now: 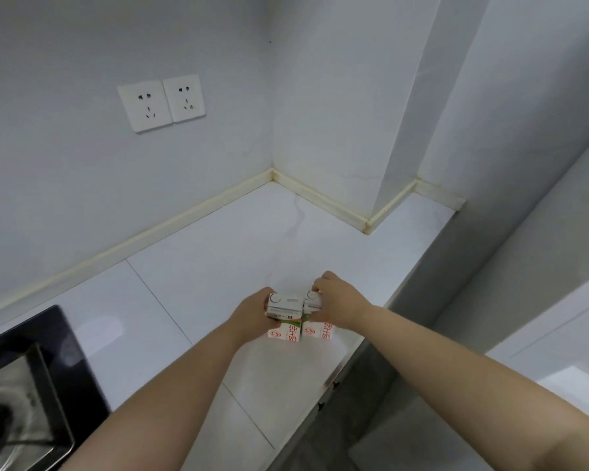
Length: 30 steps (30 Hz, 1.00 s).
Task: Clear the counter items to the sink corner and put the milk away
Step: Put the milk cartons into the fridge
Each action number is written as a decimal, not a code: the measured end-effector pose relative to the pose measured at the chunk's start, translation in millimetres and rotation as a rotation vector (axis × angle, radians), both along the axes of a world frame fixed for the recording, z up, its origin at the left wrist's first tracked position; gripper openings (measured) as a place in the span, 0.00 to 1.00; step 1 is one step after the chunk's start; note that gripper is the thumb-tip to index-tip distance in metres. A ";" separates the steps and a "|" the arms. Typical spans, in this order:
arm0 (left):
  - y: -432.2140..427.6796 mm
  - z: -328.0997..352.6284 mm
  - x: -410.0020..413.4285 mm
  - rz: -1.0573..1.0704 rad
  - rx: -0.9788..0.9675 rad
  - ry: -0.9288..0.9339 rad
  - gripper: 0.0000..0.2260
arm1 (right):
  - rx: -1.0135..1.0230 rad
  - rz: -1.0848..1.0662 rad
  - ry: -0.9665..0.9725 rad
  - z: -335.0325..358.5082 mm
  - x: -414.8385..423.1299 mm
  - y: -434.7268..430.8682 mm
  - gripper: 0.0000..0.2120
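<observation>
Two small milk cartons stand upright side by side, touching, near the front edge of a white counter. Each is white with red characters and a green band on its front face. Both are closed, so their contents cannot be seen.

The person's left hand grips the left milk carton from its outer side, with the fingers curled round the upper part and the thumb across the near face. The right hand grips the right milk carton from above and from the right, its fingers wrapped over the top so that most of the lid is covered. The two hands sit close together with the cartons between them, and both bare forearms reach in from the lower edge of the view. It cannot be told whether the cartons' bases rest on the counter or are just clear of it.

At lower left, well apart from the cartons, a steel sink with a black surround is set into the counter. Its basin shows only blurred reflections, and what it holds cannot be made out. Two white wall sockets sit side by side on the pale wall above. A cream sealing strip runs along the wall where it meets the counter and follows the corner behind the cartons.
</observation>
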<state>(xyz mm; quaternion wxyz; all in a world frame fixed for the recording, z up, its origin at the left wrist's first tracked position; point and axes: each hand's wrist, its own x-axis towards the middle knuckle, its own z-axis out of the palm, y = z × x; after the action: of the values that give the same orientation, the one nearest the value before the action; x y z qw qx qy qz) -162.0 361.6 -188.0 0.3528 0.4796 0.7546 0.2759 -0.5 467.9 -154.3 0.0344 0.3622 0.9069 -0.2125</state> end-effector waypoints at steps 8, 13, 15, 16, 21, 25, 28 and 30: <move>-3.0 -0.6 3.3 0.043 -0.026 0.052 0.14 | -0.516 -0.361 0.325 -23.9 28.7 -3.0 0.40; -4.9 -7.8 8.4 0.114 -0.023 0.049 0.13 | -0.573 -0.375 0.313 -38.7 27.6 -9.6 0.24; -4.5 -9.4 9.7 0.128 -0.029 0.047 0.13 | -0.580 -0.423 0.365 -42.1 26.6 -11.7 0.22; -4.1 -9.8 10.2 0.136 -0.031 0.048 0.13 | -0.591 -0.429 0.378 -43.5 27.0 -11.3 0.21; -3.0 -9.7 21.1 0.126 -0.038 0.030 0.14 | -0.662 -0.418 0.356 -46.5 42.9 -10.2 0.23; -1.8 -8.6 37.5 0.081 -0.054 0.000 0.17 | -0.739 -0.444 0.370 -45.4 64.8 -7.3 0.22; 1.4 -3.4 48.2 0.047 -0.041 -0.096 0.17 | -0.791 -0.471 0.400 -38.6 81.7 -5.6 0.18; 4.6 4.0 55.3 0.054 -0.039 -0.202 0.17 | -0.830 -0.483 0.438 -30.9 91.8 -3.6 0.15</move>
<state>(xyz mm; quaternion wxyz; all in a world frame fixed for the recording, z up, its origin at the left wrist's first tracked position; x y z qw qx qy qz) -106.7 366.2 -183.9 0.4287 0.4217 0.7331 0.3175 91.3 464.3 -185.2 -0.0651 0.4640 0.6231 -0.6263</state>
